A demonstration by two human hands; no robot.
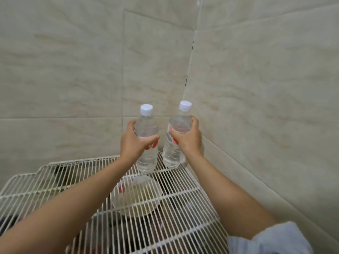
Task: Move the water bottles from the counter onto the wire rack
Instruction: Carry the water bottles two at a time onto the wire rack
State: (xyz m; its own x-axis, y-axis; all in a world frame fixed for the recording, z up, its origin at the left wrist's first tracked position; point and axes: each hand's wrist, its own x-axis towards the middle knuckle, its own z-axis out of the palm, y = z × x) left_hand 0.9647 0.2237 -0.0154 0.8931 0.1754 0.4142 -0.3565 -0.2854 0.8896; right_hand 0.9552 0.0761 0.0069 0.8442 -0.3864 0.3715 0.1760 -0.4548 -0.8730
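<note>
Two clear water bottles with white caps and red-and-white labels stand over the far corner of the white wire rack [183,191]. My left hand [134,142] grips the left bottle [148,154] around its middle; its base is down at the rack wires. My right hand [187,137] grips the right bottle [173,153], which tilts slightly to the right, with its base at the rack near the wall corner. Whether either base rests fully on the wires is unclear.
Beige tiled walls [256,88] close the corner behind and to the right of the rack. A clear round container [136,195] lies under the rack wires near the middle, with dark items on the level below. The rack's left part [36,186] carries nothing.
</note>
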